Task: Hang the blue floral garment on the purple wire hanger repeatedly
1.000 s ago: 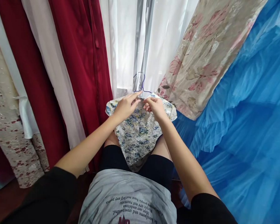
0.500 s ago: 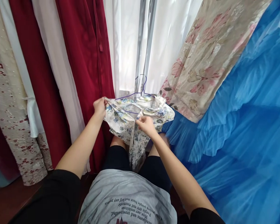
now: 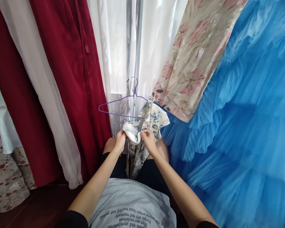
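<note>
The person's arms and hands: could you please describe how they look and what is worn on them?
Both forearms are bare up to short black sleeves, the left sleeve and right sleeve. The left hand and right hand wear no gloves; no watch, ring or bracelet shows.

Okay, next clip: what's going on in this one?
A person holds a floral garment in both hands. The left hand and right hand pinch its pale edge side by side, low in front of the thighs. The garment's top seems caught on the right end of a purple wire hanger; the hanger's left arm is bare.
</note>
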Demonstrator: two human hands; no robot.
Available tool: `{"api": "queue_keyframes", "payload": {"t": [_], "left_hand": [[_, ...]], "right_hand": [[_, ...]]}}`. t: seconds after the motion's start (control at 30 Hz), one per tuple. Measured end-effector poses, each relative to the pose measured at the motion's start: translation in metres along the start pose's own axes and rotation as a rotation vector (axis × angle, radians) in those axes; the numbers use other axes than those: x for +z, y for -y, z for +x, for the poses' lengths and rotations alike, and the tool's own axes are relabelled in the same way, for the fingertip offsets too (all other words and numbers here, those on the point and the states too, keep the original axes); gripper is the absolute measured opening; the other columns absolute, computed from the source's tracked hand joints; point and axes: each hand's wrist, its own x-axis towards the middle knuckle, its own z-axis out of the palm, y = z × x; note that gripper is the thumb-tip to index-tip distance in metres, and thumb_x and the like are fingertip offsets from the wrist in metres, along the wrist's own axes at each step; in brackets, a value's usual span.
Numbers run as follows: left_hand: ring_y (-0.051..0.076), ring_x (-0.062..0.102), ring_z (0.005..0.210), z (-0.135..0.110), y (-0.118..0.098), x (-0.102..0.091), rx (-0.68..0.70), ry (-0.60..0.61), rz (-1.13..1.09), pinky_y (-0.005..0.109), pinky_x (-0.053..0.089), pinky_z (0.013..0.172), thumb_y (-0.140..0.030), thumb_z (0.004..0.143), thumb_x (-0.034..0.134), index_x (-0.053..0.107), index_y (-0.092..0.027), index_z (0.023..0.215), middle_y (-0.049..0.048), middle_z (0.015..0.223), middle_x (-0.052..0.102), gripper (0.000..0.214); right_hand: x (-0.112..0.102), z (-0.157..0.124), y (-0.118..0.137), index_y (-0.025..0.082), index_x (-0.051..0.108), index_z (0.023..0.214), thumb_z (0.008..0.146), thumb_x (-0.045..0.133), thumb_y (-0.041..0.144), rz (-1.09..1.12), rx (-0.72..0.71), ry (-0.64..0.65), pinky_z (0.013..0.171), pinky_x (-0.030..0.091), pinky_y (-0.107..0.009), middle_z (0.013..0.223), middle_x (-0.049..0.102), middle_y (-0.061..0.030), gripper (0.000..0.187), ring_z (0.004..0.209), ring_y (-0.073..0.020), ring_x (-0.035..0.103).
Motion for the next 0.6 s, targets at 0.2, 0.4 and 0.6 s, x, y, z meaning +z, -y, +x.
{"api": "queue_keyframes", "payload": {"t": [0.2,0.4,0.6], "left_hand": [[0.017,0.065,0.086,-0.024,-0.061,0.035,0.309,0.388,0.032,0.027,0.051,0.083,-0.045,0.087,0.070,0.072,-0.015,0.091,0.0054,0.092,0.071,0.030],[0.019,0.066,0.094,-0.032,-0.086,0.048,0.399,0.581,0.134,0.031,0.051,0.088,-0.037,0.094,0.063,0.068,-0.017,0.101,0.0065,0.098,0.069,0.021],[0.023,0.062,0.112,-0.005,-0.056,0.058,0.493,0.580,0.377,0.038,0.046,0.103,-0.020,0.089,0.057,0.063,-0.018,0.114,0.0093,0.115,0.067,0.026]], "right_hand": [[-0.009,-0.011,0.020,0.022,0.064,0.083,0.098,0.041,0.058,-0.219,-0.293,0.121,0.085,0.047,-0.036,0.087,0.066,-0.0058,0.046,0.087,-0.0236,0.060],[-0.014,-0.014,0.028,0.021,0.068,0.115,0.100,0.034,0.061,0.066,-0.160,0.287,0.094,0.050,-0.039,0.103,0.073,-0.0080,0.055,0.106,-0.0272,0.065],[-0.055,-0.020,0.043,0.018,0.067,0.082,0.088,0.054,0.030,-0.551,-0.277,0.159,0.080,0.047,-0.035,0.078,0.070,-0.0057,0.019,0.079,-0.0243,0.064]]}}
